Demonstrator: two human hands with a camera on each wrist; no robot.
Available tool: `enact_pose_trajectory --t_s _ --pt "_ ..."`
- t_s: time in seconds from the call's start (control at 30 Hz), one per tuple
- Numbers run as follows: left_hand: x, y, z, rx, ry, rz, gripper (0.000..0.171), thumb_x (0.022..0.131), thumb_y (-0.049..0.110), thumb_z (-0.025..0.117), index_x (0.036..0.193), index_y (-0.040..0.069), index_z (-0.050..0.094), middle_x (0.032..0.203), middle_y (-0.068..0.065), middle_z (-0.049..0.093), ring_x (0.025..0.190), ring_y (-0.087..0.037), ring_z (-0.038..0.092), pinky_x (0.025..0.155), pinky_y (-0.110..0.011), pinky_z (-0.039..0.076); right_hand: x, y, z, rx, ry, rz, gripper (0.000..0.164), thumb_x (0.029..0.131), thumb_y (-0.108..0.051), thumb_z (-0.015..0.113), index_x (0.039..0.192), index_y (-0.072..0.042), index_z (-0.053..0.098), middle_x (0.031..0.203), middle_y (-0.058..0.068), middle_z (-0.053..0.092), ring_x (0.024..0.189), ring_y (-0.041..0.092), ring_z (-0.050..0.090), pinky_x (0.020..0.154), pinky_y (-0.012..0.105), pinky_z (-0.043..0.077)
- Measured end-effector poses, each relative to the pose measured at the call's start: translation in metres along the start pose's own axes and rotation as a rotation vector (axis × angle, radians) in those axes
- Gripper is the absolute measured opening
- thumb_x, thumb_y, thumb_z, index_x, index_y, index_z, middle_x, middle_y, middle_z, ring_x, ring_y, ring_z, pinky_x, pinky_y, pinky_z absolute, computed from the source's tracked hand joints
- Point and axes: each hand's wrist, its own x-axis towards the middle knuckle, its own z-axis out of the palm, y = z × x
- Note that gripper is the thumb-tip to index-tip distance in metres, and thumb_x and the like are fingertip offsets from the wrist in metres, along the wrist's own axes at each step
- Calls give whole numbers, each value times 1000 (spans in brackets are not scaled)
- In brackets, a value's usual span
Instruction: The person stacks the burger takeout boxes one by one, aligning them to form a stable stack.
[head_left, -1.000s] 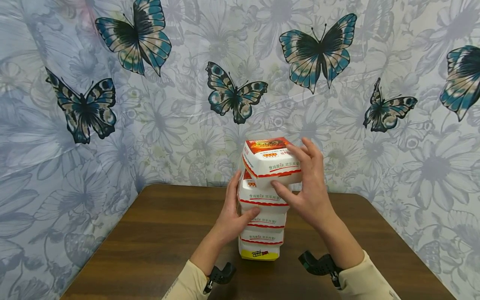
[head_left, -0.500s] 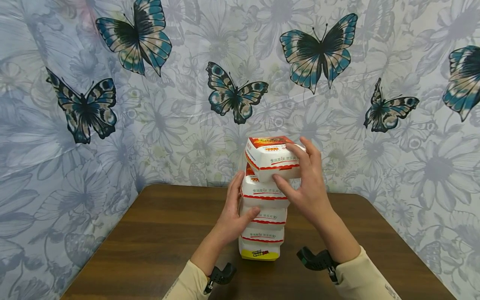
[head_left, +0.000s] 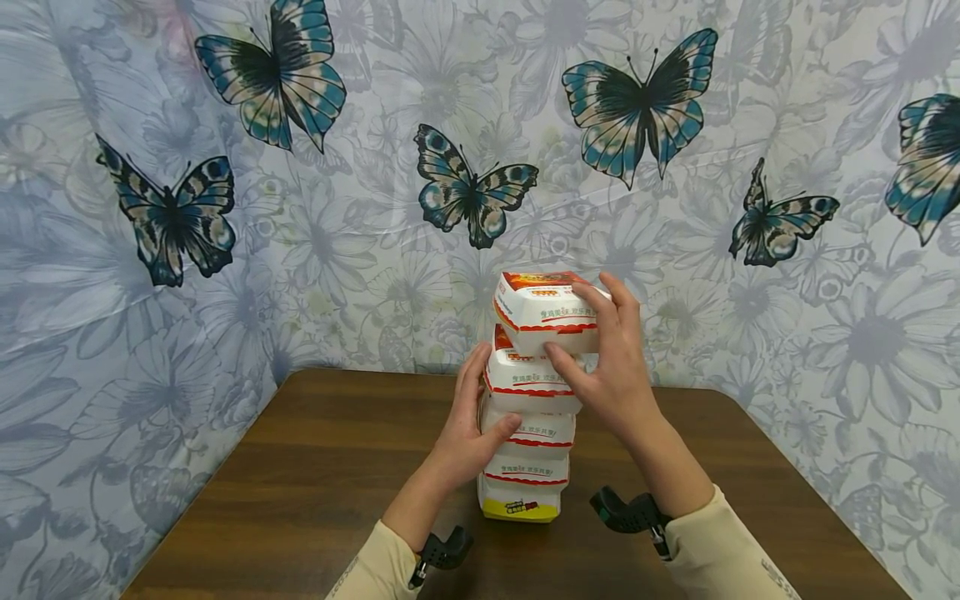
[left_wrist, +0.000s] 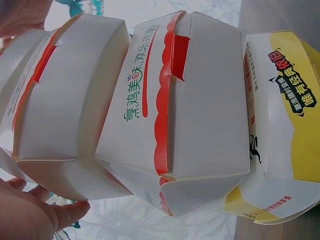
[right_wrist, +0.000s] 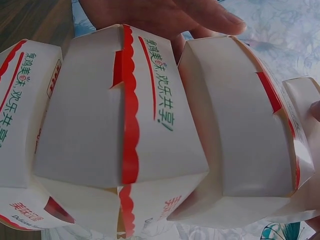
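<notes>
In the head view several white paper burger boxes [head_left: 532,382] with red trim stand stacked upright, their edges unevenly lined up. A box with a yellow base [head_left: 498,508] is at the bottom. My right hand [head_left: 621,367] pinches the top burger box [head_left: 551,317], thumb on its front and fingers at its right side; this box is turned at an angle over the one below. My left hand [head_left: 463,433] rests along the stack's left side, fingers pointing up and thumb at the front; its far fingertips are hidden. Both wrist views show box walls close up.
The stack stands on a dark brown wooden table [head_left: 337,467]. Behind it hangs a pale floral cloth [head_left: 360,250] printed with butterflies. Black wrist cameras [head_left: 446,548] sit under both wrists, near the lower boxes.
The top box has shifted slightly right and away with my right hand, and its top shows less. The box beneath has slid slightly the same way. My left hand has barely moved.
</notes>
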Motion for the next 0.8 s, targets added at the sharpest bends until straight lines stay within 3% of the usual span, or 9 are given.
enact_pose_trajectory --t_s 0.27,0.5,0.8 --pt "1 0 0 14 5 8 88 95 31 66 161 27 8 168 -2 2 153 -24 14 116 -61 28 1 0 1 -4 1 0 79 82 -21 78 151 -19 39 161 16 19 147 33 21 104 61 37" --pt "1 -1 0 -7 8 -2 90 94 25 68 159 35 6 167 7 1 153 -21 12 116 -58 30 -2 3 2 -10 9 -23 84 80 -24 79 152 -17 36 161 17 18 146 33 23 106 62 35" --pt "2 -3 0 -10 10 -15 92 94 27 69 159 36 5 167 7 1 153 -23 13 117 -61 29 -5 5 3 -16 9 -32 91 79 -24 80 154 -17 30 160 18 18 151 32 15 109 66 31"
